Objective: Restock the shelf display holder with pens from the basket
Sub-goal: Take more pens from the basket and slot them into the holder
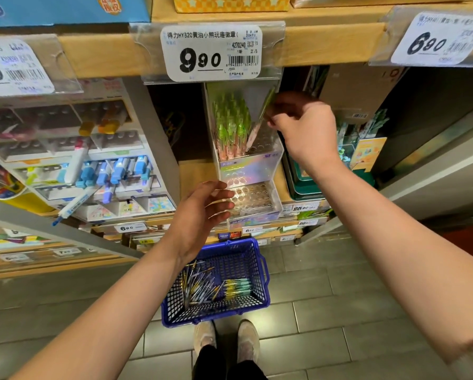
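Forearms out: my right grip (301,124) is pinching a green-capped pink plastic pen (258,124) by its upper barrel, angling it into the clear tiered acrylic holder (260,165); my left grip (202,215) is hanging apart, empty. Probably light, stiff, slick. Spares are lying in the blue mesh basket (261,272).

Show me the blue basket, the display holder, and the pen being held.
Blue basket (219,311), head view, on its front mesh wall.
Display holder (246,168), head view, on its shiny front panel.
Held pen (256,130), head view, on its pinkish lower barrel.
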A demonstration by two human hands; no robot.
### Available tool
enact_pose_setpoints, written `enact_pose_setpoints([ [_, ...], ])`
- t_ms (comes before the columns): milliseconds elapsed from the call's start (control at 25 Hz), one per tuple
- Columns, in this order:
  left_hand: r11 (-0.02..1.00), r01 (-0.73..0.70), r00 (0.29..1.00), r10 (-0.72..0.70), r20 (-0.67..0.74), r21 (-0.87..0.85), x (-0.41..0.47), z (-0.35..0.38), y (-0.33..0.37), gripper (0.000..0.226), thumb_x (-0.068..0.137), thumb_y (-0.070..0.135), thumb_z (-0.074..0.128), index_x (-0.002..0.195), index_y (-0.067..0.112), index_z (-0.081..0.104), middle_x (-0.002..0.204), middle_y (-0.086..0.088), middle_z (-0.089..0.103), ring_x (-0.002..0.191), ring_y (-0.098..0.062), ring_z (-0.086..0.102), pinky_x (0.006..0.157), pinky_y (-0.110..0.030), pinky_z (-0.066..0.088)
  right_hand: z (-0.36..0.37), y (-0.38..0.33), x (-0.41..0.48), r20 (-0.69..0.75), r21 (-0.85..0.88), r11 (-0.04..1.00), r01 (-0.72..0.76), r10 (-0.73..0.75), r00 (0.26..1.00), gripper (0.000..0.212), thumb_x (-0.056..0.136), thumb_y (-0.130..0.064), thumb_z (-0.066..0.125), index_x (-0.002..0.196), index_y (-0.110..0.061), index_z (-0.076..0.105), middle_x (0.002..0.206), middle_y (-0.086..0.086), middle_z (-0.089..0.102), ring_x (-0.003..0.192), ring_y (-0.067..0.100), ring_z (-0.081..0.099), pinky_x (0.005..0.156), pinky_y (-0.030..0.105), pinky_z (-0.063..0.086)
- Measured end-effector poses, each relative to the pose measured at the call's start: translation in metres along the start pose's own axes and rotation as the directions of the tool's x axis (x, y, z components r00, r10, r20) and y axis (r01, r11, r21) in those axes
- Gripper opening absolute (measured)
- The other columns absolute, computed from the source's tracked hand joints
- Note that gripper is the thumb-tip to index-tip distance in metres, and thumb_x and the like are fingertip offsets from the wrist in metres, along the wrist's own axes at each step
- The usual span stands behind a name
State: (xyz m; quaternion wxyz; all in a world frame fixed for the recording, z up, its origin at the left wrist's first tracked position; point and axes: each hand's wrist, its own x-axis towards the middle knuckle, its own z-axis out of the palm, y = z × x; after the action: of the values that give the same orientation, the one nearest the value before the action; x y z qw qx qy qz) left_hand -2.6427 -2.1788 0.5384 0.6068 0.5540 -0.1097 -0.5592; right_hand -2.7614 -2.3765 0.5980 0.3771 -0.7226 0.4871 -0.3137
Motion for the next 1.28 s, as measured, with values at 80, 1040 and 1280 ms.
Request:
enact_pose_setpoints([
  [80, 1.000, 0.002, 1.000, -0.002, -0.006, 0.004, -0.002, -0.001, 0.001, 0.022, 0.104, 0.028, 0.049, 0.103, 0.014, 0.065, 0.090, -0.002, 0.071, 0.079, -0.016, 0.067, 0.080, -0.034, 0.048, 0.007, 0.001, -0.005, 0.016, -0.018, 0.999, 0.031, -0.031, 0.999, 0.018, 0.086, -0.025, 0.070, 0.090, -0.010, 0.079, 0.081, 0.004, 0.077, 0.080, 0.015, 0.075, 0.078, 0.040, 0.061],
  [1040, 0.998, -0.064, 0.989, 0.065, -0.130, 0.010, -0.023, 0.010, 0.003, 0.021, 0.105, 0.026, 0.044, 0.111, 0.013, 0.059, 0.082, -0.002, 0.068, 0.074, -0.018, 0.064, 0.070, -0.030, 0.048, 0.004, 0.020, -0.065, 0.420, 0.383, 0.872, -0.305, 0.130, 0.898, 0.016, 0.097, -0.028, 0.066, 0.101, -0.014, 0.072, 0.088, 0.001, 0.074, 0.084, 0.017, 0.070, 0.084, 0.036, 0.060],
  [1280, 0.999, 0.039, 0.978, -0.046, -0.201, -0.037, -0.017, -0.013, -0.062, 0.021, 0.105, 0.029, 0.045, 0.103, 0.014, 0.060, 0.082, -0.004, 0.065, 0.070, -0.017, 0.063, 0.063, -0.025, 0.048, 0.034, 0.066, -0.129, 0.660, 0.424, 0.793, -0.437, 0.060, 0.749, 0.013, 0.098, -0.025, 0.061, 0.106, -0.019, 0.070, 0.089, -0.002, 0.073, 0.080, 0.013, 0.068, 0.072, 0.023, 0.056],
])
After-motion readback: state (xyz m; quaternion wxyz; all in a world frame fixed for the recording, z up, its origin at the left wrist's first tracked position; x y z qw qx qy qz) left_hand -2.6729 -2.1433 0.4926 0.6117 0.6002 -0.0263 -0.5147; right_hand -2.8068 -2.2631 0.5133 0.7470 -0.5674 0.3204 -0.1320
